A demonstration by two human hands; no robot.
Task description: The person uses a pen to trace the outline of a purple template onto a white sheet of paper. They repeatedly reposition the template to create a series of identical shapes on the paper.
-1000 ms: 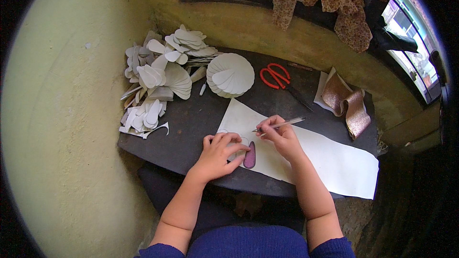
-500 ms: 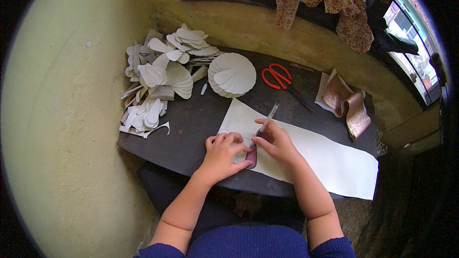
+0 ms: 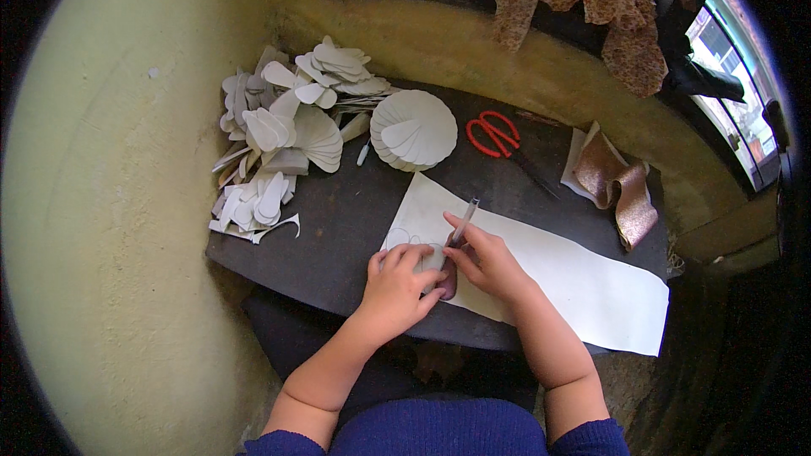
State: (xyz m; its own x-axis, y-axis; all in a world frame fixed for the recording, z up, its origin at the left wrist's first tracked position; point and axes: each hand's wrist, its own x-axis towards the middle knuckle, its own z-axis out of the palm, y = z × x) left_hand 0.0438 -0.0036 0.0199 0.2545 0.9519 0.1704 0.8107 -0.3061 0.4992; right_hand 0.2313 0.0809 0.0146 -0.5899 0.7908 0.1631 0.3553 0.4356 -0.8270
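Two bare hands work over a long white sheet (image 3: 583,287) that lies on a dark surface (image 3: 329,257), its right end reaching the near edge. At the sheet's left end, the left hand (image 3: 394,291) lies palm down; its grip is spread, the fingers bent, with the thumb and forefinger tips pressing on a small elongated pinkish-purple template (image 3: 450,285). This template lies on the left part of the sheet, close to its near edge, partly covered by the fingers. Over the same part of the sheet, the right hand (image 3: 488,265) has its grip pinching a clear pen (image 3: 466,220), held steeply with its lower end down beside the template; the tip itself is hidden. Thin rounded outlines (image 3: 400,236) show on the sheet just beyond the left fingers. Beyond the sheet's left end stands a round fanned stack (image 3: 427,139) of white petal-shaped pieces, and well to the sheet's left sits a loose heap (image 3: 270,128) of similar pieces. Beyond the sheet's far edge are scissors (image 3: 502,147) with red handles, and farther right, also past that edge, a folded shiny brown strip (image 3: 635,207).
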